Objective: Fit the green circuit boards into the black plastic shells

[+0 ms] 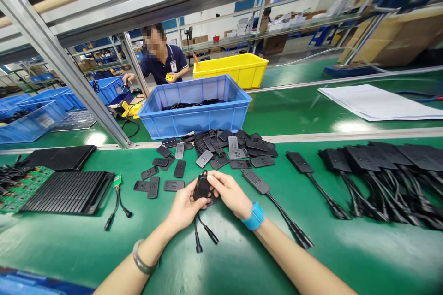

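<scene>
Between my two hands is a small black plastic case (201,187) with two black connector cables (204,231) hanging below it. My left hand (187,203) grips the case from its left side, thumb across the lower part. The fingers of my right hand (229,191) are closed on its upper right edge. Just beyond lie loose black cover plates (204,158), some scattered singly, others heaped. Close to my right wrist rests a closed black case with cables (256,180). To the left, a small green circuit board (118,180) with two cable ends lies on the green table.
A blue bin (195,117) with black parts stands behind the heap, a yellow bin (231,71) beyond it. Rows of cased cable units (377,159) lie right. Black slotted trays (69,191) and circuit boards (24,189) sit left. A co-worker (164,62) faces this table near a metal post (69,55).
</scene>
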### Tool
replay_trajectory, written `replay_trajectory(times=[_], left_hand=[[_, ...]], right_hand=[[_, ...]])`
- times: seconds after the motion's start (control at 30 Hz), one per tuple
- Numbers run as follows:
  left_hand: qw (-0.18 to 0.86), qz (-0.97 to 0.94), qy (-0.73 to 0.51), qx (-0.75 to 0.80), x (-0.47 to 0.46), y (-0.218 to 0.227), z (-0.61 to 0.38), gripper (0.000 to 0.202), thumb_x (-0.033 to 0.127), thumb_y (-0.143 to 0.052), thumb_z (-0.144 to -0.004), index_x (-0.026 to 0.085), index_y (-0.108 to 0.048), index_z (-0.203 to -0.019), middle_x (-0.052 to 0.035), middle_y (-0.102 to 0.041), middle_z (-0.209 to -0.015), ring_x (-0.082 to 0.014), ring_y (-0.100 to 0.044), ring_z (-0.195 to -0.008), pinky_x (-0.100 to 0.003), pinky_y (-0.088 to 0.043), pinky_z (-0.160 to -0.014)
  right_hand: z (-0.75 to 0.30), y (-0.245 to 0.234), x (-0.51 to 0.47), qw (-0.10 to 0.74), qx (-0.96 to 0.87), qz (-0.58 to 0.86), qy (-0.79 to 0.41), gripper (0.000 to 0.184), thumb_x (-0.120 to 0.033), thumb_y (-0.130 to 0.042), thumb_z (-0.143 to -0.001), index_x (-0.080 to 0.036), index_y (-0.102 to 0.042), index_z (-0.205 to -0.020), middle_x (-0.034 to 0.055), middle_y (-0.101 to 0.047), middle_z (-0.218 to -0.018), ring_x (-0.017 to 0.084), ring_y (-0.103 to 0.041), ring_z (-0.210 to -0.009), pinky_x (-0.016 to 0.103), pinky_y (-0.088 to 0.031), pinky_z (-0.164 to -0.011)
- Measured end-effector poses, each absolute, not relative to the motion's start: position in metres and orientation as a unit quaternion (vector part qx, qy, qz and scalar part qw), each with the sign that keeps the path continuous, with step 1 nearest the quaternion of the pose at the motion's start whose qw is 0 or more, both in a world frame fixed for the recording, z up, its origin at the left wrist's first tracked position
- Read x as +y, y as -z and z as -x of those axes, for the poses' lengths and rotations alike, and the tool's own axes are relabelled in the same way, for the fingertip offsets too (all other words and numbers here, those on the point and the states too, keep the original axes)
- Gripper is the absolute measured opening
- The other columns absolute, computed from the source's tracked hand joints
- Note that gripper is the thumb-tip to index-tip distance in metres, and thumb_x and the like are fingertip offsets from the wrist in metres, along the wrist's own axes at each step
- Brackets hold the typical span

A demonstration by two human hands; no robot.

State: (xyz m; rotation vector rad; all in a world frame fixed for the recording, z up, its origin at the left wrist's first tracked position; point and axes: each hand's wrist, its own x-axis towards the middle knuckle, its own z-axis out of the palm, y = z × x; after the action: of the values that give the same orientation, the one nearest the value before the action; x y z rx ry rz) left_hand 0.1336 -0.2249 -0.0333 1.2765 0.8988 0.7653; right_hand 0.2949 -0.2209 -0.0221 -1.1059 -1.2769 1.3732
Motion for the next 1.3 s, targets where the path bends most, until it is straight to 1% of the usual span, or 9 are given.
replay_trajectory(times=[0.13,0.23,0.3,0.37,0.5,0.63,0.93,1.1,1.3], left_hand=[[0.598,-0.6,-0.339,0.409,-0.229,0.038,-0.135,0.055,0.026,-0.063,-0.081,0.019,-0.049,-0.133,-0.0082,-0.069,-0.1,-0.0204,-0.069,-0.082,-0.029,-0.056,-0.069],[0.588,-0.597,-0.35,0.419,-0.23,0.039,-0.137,0.05,0.027,-0.064,-0.08,0.017,-0.053,-0.128,-0.008,-0.07,-0.097,-0.02,-0.069,-0.079,-0.029,-0.056,-0.069],[0.599,-0.583,-0.357,0.418,-0.229,0.036,-0.138,0.051,0.027,-0.066,-0.079,0.016,-0.053,-0.127,-0.0083,-0.071,-0.095,-0.02,-0.069,-0.079,-0.029,-0.056,-0.069],[0.613,-0.57,-0.36,0.413,-0.229,0.033,-0.138,0.054,0.028,-0.068,-0.077,0.015,-0.052,-0.127,-0.0089,-0.071,-0.097,-0.0196,-0.068,-0.078,-0.03,-0.056,-0.069],[0.624,-0.557,-0.361,0.413,-0.228,0.028,-0.138,0.056,0.027,-0.073,-0.073,0.015,-0.054,-0.125,-0.0096,-0.07,-0.102,-0.0184,-0.067,-0.078,-0.029,-0.056,-0.07],[0.631,-0.544,-0.363,0.417,-0.227,0.026,-0.138,0.055,0.026,-0.078,-0.067,0.015,-0.059,-0.117,-0.0101,-0.07,-0.103,-0.0187,-0.066,-0.082,-0.028,-0.055,-0.072],[0.628,-0.561,-0.355,0.406,-0.229,0.028,-0.137,0.05,0.029,-0.074,-0.071,0.017,-0.06,-0.118,-0.0085,-0.07,-0.099,-0.0167,-0.064,-0.073,-0.027,-0.054,-0.064],[0.604,-0.59,-0.346,0.409,-0.229,0.033,-0.135,0.054,0.031,-0.07,-0.075,0.018,-0.056,-0.126,-0.0077,-0.07,-0.099,-0.0188,-0.066,-0.076,-0.028,-0.054,-0.069],[0.552,-0.638,-0.341,0.415,-0.233,0.031,-0.135,0.06,0.033,-0.063,-0.082,0.022,-0.045,-0.138,-0.0056,-0.071,-0.099,-0.0204,-0.068,-0.083,-0.029,-0.055,-0.075]], right_hand=[[-0.294,0.019,-0.223,0.483,-0.519,0.441,-0.55,0.041,-0.057,-0.055,-0.083,-0.017,-0.06,-0.08,-0.0024,-0.051,-0.064,0.011,-0.044,-0.056,0.022,-0.04,-0.052],[-0.292,0.021,-0.226,0.482,-0.537,0.461,-0.517,0.038,-0.051,-0.05,-0.088,-0.016,-0.063,-0.095,-0.0002,-0.055,-0.072,0.011,-0.046,-0.056,0.023,-0.042,-0.051],[-0.291,0.023,-0.228,0.499,-0.554,0.48,-0.462,0.036,-0.044,-0.051,-0.088,-0.018,-0.061,-0.111,0.0034,-0.059,-0.088,0.011,-0.051,-0.06,0.024,-0.046,-0.054],[-0.29,0.025,-0.229,0.525,-0.564,0.497,-0.4,0.032,-0.038,-0.055,-0.087,-0.021,-0.061,-0.114,0.0058,-0.058,-0.099,0.013,-0.055,-0.069,0.025,-0.05,-0.059],[-0.29,0.025,-0.23,0.55,-0.558,0.501,-0.369,0.017,-0.035,-0.06,-0.084,-0.02,-0.063,-0.092,0.0037,-0.059,-0.084,0.015,-0.057,-0.07,0.026,-0.052,-0.061],[-0.292,0.019,-0.228,0.557,-0.512,0.486,-0.438,0.021,-0.04,-0.064,-0.079,-0.02,-0.058,-0.082,0.001,-0.059,-0.073,0.015,-0.058,-0.065,0.026,-0.051,-0.055],[-0.296,0.019,-0.222,0.547,-0.464,0.484,-0.501,0.034,-0.045,-0.074,-0.069,-0.018,-0.056,-0.08,-0.0018,-0.057,-0.065,0.013,-0.058,-0.059,0.023,-0.046,-0.049],[-0.297,0.014,-0.223,0.504,-0.489,0.466,-0.539,0.041,-0.052,-0.063,-0.077,-0.017,-0.061,-0.097,-0.001,-0.059,-0.074,0.009,-0.05,-0.051,0.022,-0.043,-0.047],[-0.299,0.016,-0.221,0.466,-0.525,0.43,-0.568,0.04,-0.056,-0.057,-0.082,-0.017,-0.06,-0.075,-0.0032,-0.052,-0.062,0.009,-0.044,-0.051,0.021,-0.039,-0.049]])
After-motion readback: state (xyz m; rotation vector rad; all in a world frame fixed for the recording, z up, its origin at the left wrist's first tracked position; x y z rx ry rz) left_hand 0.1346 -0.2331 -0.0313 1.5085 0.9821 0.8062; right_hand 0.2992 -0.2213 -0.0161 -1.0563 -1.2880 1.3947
